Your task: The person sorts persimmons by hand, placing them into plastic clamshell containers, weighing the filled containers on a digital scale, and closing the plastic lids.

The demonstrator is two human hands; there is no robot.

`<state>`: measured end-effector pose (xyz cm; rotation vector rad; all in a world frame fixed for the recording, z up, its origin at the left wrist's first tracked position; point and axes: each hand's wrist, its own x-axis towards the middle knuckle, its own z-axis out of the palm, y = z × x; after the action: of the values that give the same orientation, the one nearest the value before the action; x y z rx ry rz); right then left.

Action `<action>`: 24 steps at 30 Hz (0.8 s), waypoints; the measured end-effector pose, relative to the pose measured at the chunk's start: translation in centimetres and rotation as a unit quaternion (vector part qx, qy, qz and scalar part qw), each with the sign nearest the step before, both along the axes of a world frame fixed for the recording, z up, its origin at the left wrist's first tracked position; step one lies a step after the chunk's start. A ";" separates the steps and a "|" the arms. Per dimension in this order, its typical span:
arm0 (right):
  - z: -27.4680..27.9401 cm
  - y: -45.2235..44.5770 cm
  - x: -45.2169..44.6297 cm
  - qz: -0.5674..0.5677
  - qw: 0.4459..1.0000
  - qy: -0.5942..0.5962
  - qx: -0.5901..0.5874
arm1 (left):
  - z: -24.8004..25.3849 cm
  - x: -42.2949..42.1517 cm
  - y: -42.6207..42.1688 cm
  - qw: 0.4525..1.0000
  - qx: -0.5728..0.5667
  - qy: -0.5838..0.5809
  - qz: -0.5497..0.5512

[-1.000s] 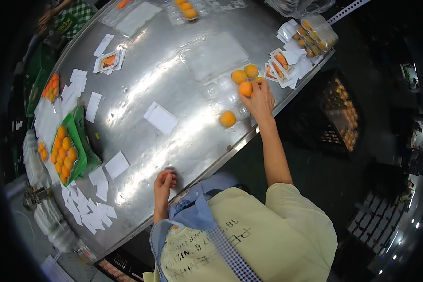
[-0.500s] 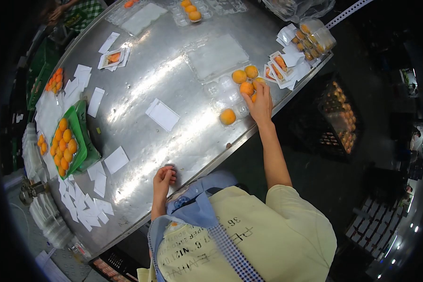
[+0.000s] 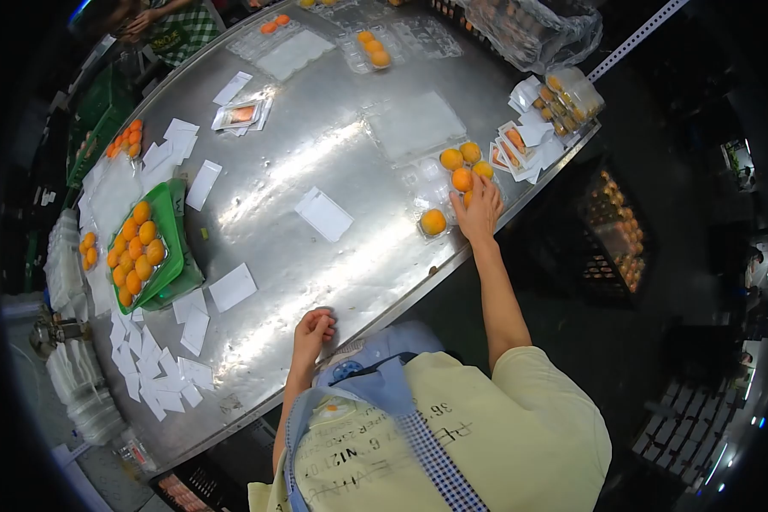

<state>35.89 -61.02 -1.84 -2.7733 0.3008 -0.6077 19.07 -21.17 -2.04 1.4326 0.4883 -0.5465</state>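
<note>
My right hand reaches over a clear plastic tray near the table's right edge, its fingers bent over an orange fruit that they partly hide. Other orange fruits sit in cups beside the fingertips, and a single one lies in the near corner. The tray's clear lid is folded open on its far side. Near the table's front edge, my left hand rests with curled fingers, away from the fruit; whether anything is inside it is hidden.
A green basket with orange fruits stands on the left, among scattered white cards. One white card stack lies mid-table. Printed cards and filled packs are at the right corner. A dark crate stands beyond the edge. Another person is at top left.
The view has shifted, so the table appears lower and further right. My right hand has moved from the middle fruit to the one nearer the edge. My left hand stays curled.
</note>
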 end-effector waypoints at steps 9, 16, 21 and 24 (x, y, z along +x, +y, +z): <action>0.4 -3.4 -2.0 -0.024 0.995 0.017 0.090 | 0.6 1.6 -1.6 0.998 -0.053 -0.021 -0.034; 0.8 -4.0 -0.3 -0.052 0.994 0.046 0.080 | 1.5 7.3 -6.2 0.994 -0.050 -0.088 -0.028; 0.6 -7.7 3.4 0.019 0.995 0.025 0.099 | 0.1 16.6 -12.0 0.992 -0.005 -0.129 0.005; -0.3 -9.5 5.7 0.098 0.978 -0.018 0.181 | -1.0 23.0 -17.4 0.989 0.054 -0.108 0.086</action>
<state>41.62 -70.56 -2.19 -2.4015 0.1129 -0.4958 42.05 -38.62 -3.06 1.5164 0.4683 -0.2246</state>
